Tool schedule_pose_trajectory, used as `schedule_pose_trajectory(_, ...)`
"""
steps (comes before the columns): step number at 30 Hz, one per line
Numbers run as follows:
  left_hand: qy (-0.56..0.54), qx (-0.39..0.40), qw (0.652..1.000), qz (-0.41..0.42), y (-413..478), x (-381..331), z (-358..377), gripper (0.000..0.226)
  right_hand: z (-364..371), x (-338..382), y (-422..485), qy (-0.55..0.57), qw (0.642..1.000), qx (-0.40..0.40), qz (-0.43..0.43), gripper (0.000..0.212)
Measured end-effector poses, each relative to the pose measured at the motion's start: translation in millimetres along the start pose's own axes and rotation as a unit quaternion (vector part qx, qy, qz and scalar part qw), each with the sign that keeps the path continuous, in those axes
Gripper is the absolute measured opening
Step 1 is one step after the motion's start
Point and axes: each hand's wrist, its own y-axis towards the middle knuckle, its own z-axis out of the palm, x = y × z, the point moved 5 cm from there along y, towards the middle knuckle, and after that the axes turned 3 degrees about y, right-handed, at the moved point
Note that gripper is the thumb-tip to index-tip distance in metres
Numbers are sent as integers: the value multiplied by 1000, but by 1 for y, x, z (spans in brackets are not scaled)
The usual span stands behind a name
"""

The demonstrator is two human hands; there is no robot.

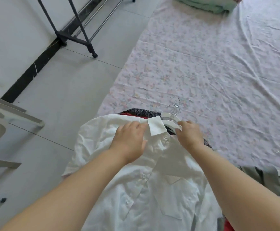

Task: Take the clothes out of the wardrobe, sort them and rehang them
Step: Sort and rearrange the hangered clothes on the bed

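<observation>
Head view, looking down: the left hand's fingers [140, 126] are curled and pinch the collar fabric of the white shirt [152, 189], just beside an upturned collar flap [156, 126]; the left hand [129, 140] lies palm-down on the shirt's shoulder; the right hand's fingers [185, 123] are bent over the arm of a white hanger [170, 123] at the open neck of the shirt and appear to grip it, though the fingertips are partly hidden; the right hand [190, 135] sits over the other side of the collar; both bare forearms reach in from the bottom edge; the shirt lies spread front-up, buttons showing, on top of a pile of clothes at the near edge of a bed covered by a floral sheet [211, 64]; under it show a dark striped garment [141, 111] and a red one [132, 114]; several metal hanger hooks [176, 105] stick out past the collar; a grey-green garment [266, 177] lies to the right; a folded green blanket [206, 5] rests at the far end of the bed; a black clothes rack [76, 30] stands on the tiled floor [72, 90] by the wall.
</observation>
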Motion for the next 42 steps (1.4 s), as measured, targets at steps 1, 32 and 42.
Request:
schedule_pose_trajectory(1,-5,0,1000,4,5,3,7,49,8,-1,8,-1,1000,0,10,35)
schedule_pose_trajectory(32,-162,-200,929,266,-143,-111,-171,39,-218,57,-316,36,863,-489,-118,20)
schedule_pose_trajectory(42,-153,-163,855,468,-257,-246,-188,43,-258,-16,-517,27,814,-579,46,30)
